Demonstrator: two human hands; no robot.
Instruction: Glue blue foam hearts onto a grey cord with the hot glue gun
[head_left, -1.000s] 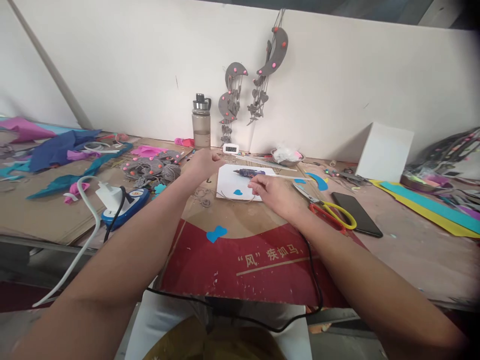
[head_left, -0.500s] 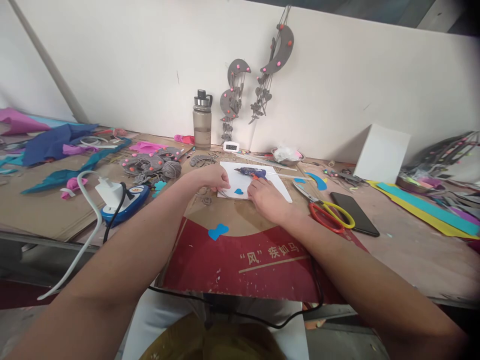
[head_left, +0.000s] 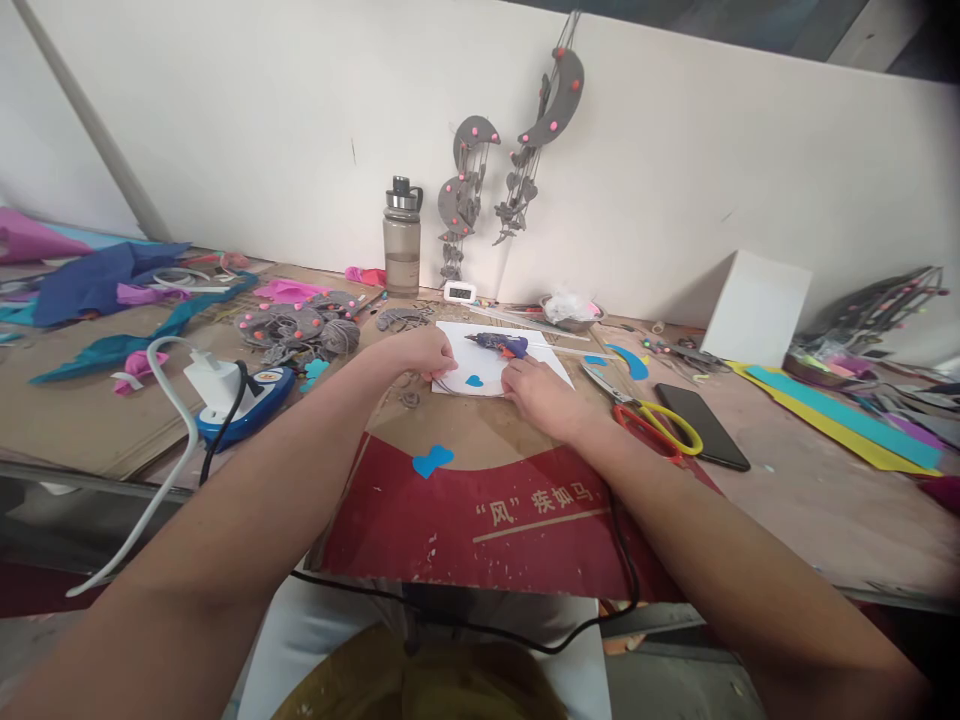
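My left hand is closed in a pinch at the left edge of a white board. From its fingertips a thin strand of grey yarn curves along the board's near edge towards my right hand. The right fingers are pressed together on the yarn's other end, partly hidden by the hand itself. Between the hands a small blue heart lies on the board, beside the strand. Just beyond my right hand, a blue glue gun with an orange trigger rests on its side.
Blue paper hearts lie on the red-printed cardboard. Scissors and a black phone are to the right. A power strip, grey yarn pieces and a bottle stand left. A black cable hangs in front.
My right hand has drawn back slightly from the glue gun's orange trigger, which now shows more. My left hand keeps its pinch; the whole view has shifted a little.
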